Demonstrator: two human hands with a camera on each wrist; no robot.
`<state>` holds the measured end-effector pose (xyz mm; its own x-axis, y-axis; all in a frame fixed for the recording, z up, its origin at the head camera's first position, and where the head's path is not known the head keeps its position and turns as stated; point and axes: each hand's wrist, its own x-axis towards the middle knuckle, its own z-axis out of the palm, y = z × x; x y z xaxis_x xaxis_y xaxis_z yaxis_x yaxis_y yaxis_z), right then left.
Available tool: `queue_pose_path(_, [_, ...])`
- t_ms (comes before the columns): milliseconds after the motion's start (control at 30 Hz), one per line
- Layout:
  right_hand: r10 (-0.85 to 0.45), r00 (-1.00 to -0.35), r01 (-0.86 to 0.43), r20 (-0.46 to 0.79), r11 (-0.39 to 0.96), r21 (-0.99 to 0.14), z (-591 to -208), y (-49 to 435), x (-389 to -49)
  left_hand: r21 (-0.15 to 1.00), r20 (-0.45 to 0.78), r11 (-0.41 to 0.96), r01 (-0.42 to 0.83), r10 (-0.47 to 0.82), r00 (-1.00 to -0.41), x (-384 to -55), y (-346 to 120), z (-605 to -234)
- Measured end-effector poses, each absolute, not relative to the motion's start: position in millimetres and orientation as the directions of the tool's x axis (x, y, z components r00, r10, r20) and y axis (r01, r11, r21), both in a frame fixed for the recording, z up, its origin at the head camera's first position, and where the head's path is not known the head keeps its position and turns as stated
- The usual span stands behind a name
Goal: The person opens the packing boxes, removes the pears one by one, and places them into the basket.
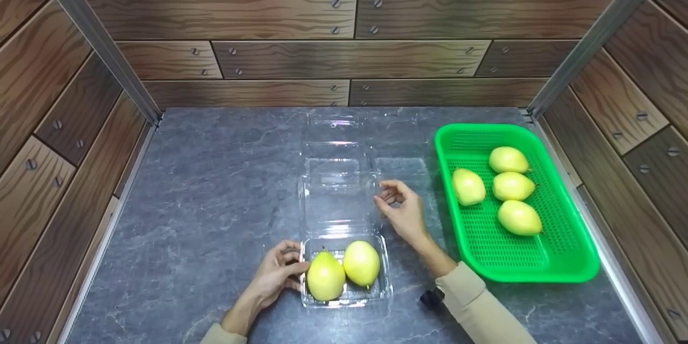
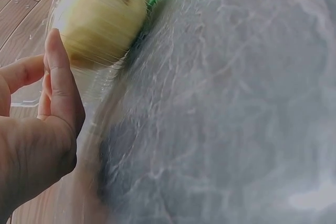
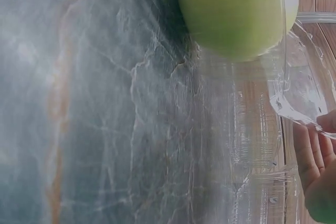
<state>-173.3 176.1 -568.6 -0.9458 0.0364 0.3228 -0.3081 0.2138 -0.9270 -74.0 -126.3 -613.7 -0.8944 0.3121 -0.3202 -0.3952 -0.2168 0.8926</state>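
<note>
Two yellow-green pears, a left one [image 1: 325,277] and a right one [image 1: 361,263], sit side by side in a clear plastic clamshell container [image 1: 349,305]. Its lid [image 1: 336,205] is folded back, away from the person. My left hand [image 1: 273,271] holds the container's left wall, thumb at the rim and fingers outside. In the left wrist view that hand [image 2: 50,111] is beside a pear [image 2: 105,19] seen through the plastic. My right hand [image 1: 404,214] pinches the lid's right edge between thumb and fingers; the right wrist view shows the fingers [image 3: 310,153] at that edge.
A green plastic basket [image 1: 578,247] with several pears [image 1: 513,186] stands on the right. Further clear clamshell containers [image 1: 333,153] lie open behind the lid. Wood-patterned walls [image 1: 285,59] enclose the grey marbled table [image 1: 215,199] at the back and sides.
</note>
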Motion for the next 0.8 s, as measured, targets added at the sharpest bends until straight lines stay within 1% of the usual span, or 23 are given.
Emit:
queue_pose_path(333, [-0.031, -0.983, -0.184, 0.182, 0.157, -0.970, -572.3, 185.2, -172.6, 0.887, -0.325, -0.217, -0.408, 0.335, -0.884, -66.1, -124.8, -614.0])
queue_pose_path(800, [-0.099, -0.994, -0.068, 0.050, 0.191, -0.979, -577.0, 191.8, -172.8, 0.889, -0.303, -0.219, -0.401, 0.374, -0.876, -59.9, -125.5, -614.8])
